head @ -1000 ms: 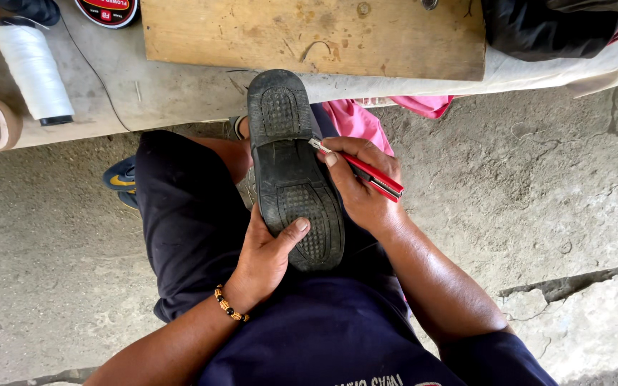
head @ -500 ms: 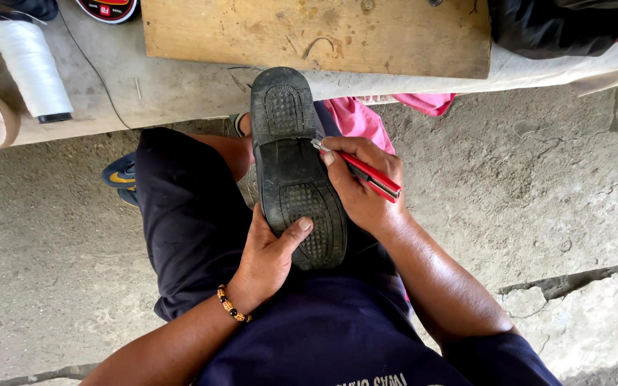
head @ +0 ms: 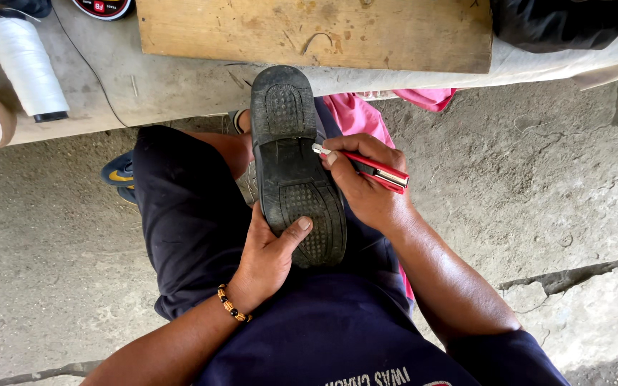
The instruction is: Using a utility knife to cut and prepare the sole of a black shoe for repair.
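While the black shoe lies sole-up on the person's lap, the left hand has its grip closed around the heel end, thumb on the tread. Right hand grips a red utility knife, its tip touching the sole's edge, below the wooden board on the table.

The sole is black with a studded tread pattern. The knife is red with a silver edge. The spool is white on a black base. The bracelet has orange and black beads. The cloth is pink. The board is tan.
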